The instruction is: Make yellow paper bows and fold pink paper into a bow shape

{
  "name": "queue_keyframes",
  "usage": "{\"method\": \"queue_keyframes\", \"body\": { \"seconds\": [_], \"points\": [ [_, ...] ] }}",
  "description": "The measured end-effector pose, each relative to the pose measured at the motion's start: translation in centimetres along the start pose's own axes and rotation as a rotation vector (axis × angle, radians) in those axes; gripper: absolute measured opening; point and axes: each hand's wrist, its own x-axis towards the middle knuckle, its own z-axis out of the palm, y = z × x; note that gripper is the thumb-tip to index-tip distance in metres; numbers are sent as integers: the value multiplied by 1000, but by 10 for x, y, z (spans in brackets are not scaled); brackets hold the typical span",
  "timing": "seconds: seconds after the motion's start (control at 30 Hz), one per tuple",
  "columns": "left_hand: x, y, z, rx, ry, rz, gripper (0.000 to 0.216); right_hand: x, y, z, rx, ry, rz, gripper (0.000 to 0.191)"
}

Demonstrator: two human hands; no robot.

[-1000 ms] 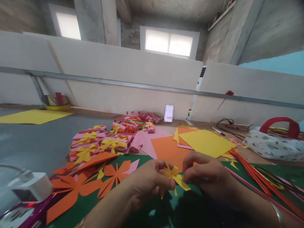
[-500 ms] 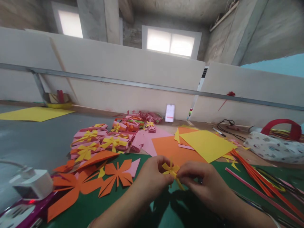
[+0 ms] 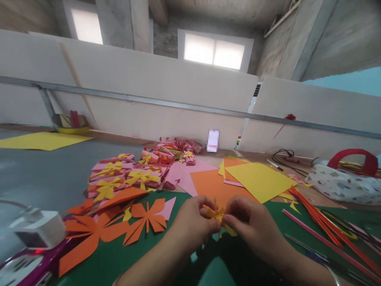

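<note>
Through the head camera I have the left hand [image 3: 193, 218] clamped on a small yellow paper bow [image 3: 218, 215], its centre pinched between thumb and fingers. The right hand [image 3: 253, 222] meets it from the other side, thumb and fingertips drawn together on the bow's right-hand edge, so both hands share it — just above the green mat [image 3: 95, 272], near the mat's far edge. One loose end of the bow hangs below the right fingers. To the left I see two orange paper cutouts lying flat, the smaller, petal-shaped one [image 3: 148, 219] just beside the larger one [image 3: 97, 232]. Beyond them on the table [image 3: 205, 159] sits a heap of pink paper bundles [image 3: 131, 169], several topped with yellow bows. Straight ahead of the hands lies an orange sheet [image 3: 211, 182], partly under a pile whose top is a yellow sheet [image 3: 258, 180]; a pen [image 3: 274, 165] rests near that pile. Off to my right run orange strips [image 3: 318, 216] and a pink strip [image 3: 315, 235], with a white patterned bag [image 3: 342, 180] behind. At near left a white charger [image 3: 47, 228] sits on a purple power strip [image 3: 22, 268], a red light glowing below it.
</note>
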Motion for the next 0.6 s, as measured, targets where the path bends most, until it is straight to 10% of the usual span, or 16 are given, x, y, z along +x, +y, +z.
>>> {"method": "queue_keyframes", "body": {
  "seconds": [0.6],
  "points": [
    [-3, 0, 2, 60, -69, -86, 12, 2, 1, 1, -17, 49, 6, 10]
  ]
}}
